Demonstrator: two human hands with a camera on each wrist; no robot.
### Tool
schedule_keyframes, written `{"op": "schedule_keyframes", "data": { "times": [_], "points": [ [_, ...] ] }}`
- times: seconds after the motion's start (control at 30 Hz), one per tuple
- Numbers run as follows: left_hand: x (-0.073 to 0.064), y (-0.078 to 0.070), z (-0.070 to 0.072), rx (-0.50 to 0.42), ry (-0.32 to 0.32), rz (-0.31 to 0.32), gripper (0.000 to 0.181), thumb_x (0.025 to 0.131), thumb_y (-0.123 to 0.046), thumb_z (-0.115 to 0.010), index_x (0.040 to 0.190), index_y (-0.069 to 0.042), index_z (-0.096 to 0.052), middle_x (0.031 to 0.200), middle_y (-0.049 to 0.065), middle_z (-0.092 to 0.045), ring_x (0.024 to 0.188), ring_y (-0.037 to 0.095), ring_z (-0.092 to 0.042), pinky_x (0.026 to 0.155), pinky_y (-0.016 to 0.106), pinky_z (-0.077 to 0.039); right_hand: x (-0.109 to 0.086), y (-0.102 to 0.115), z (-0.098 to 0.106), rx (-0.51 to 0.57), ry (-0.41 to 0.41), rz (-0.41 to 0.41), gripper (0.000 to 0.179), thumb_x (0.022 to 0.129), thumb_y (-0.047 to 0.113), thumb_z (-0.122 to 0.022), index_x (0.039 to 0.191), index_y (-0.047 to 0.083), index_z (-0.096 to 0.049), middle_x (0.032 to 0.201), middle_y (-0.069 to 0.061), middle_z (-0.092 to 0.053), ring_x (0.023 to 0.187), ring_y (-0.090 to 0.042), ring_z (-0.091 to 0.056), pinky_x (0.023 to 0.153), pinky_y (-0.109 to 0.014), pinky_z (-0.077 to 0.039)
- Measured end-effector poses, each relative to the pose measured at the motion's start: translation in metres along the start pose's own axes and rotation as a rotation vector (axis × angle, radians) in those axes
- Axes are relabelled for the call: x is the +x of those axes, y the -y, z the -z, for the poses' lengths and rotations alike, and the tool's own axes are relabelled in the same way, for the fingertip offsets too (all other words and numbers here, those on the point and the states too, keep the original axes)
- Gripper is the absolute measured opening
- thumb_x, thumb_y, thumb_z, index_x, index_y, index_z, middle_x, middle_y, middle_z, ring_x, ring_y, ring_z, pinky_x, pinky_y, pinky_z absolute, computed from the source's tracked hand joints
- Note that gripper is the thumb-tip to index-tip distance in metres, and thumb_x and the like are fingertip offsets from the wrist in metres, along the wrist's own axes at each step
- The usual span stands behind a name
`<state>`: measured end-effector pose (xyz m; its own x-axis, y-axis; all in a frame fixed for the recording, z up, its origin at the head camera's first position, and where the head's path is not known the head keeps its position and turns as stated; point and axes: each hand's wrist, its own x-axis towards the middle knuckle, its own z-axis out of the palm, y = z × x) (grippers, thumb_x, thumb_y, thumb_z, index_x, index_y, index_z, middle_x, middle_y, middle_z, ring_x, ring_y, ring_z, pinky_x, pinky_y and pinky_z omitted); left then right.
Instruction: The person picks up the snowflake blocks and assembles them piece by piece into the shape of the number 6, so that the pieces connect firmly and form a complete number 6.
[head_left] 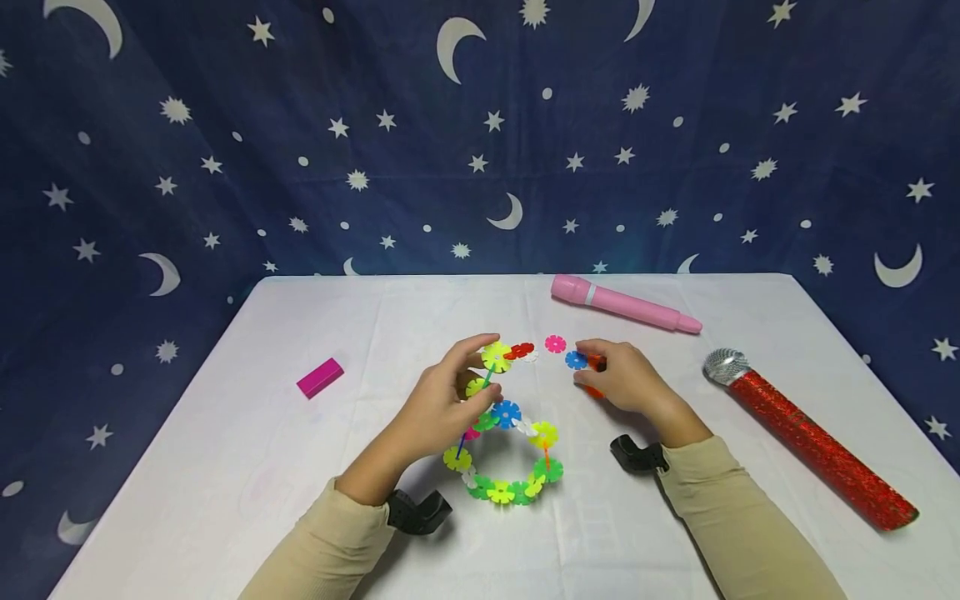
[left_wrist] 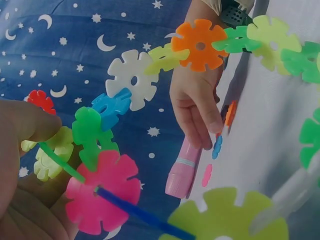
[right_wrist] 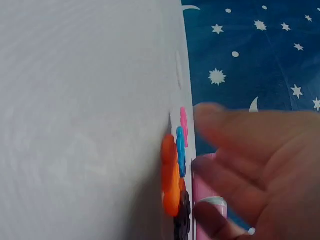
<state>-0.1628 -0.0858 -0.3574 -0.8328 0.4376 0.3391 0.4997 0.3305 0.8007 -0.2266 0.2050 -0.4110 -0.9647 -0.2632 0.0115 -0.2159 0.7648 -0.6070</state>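
Note:
My left hand (head_left: 435,408) holds up a ring of interlocking flower-shaped discs (head_left: 549,471), mostly green and yellow, by its upper end. In the left wrist view, thumb and fingers pinch around a yellow disc (left_wrist: 54,155), with a red disc (left_wrist: 41,101) beside the thumb. Over on the right, my right hand (head_left: 626,379) hovers by loose discs, its fingers parted and lightly bent. Nearest it are a blue disc (head_left: 576,360) and an orange disc (right_wrist: 170,175), with a black disc (right_wrist: 183,220) partly hidden behind. A pink disc (head_left: 555,343) lies just beyond the blue one.
Behind the right hand lies a pink marker-shaped stick (head_left: 630,307). A glittery red microphone-shaped toy (head_left: 817,446) lies along the table's right side. To the left is a magenta block (head_left: 320,378). A starry dark-blue cloth (head_left: 420,150) hangs behind the white table (head_left: 187,500).

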Motion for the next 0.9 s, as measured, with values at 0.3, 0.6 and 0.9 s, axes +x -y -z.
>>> {"op": "schedule_keyframes", "data": {
  "times": [0.3, 0.6, 0.9],
  "points": [
    [0.0, -0.002, 0.001, -0.001, -0.003, 0.007, 0.061, 0.093, -0.002, -0.067, 0.148, -0.012, -0.042, 0.115, 0.015, -0.063, 0.09, 0.014, -0.07, 0.076, 0.033, -0.055, -0.001, 0.002, -0.002, -0.069, -0.039, 0.048, 0.038, 0.09, 0.011, -0.072, 0.125, 0.0, -0.067, 0.118, -0.019, -0.068, 0.107, -0.044, -0.053, 0.095, -0.054, -0.043],
    [0.0, -0.002, 0.001, 0.017, 0.005, 0.009, 0.061, 0.092, -0.004, -0.068, 0.147, -0.013, -0.043, 0.114, 0.013, -0.063, 0.089, 0.014, -0.069, 0.076, 0.032, -0.055, -0.001, 0.005, -0.007, -0.066, -0.024, -0.009, 0.035, 0.09, 0.009, -0.069, 0.124, 0.0, -0.068, 0.115, -0.018, -0.068, 0.107, -0.041, -0.051, 0.093, -0.053, -0.043],
    [0.0, -0.003, 0.001, 0.002, -0.007, 0.015, 0.06, 0.091, -0.004, -0.07, 0.146, -0.011, -0.046, 0.123, 0.015, -0.06, 0.088, 0.012, -0.068, 0.076, 0.033, -0.056, -0.01, 0.026, 0.014, 0.232, -0.06, 0.081, 0.015, 0.092, 0.013, -0.072, 0.103, 0.002, -0.071, 0.085, -0.002, -0.064, 0.081, -0.023, -0.06, 0.071, -0.029, -0.05]
  ]
}}
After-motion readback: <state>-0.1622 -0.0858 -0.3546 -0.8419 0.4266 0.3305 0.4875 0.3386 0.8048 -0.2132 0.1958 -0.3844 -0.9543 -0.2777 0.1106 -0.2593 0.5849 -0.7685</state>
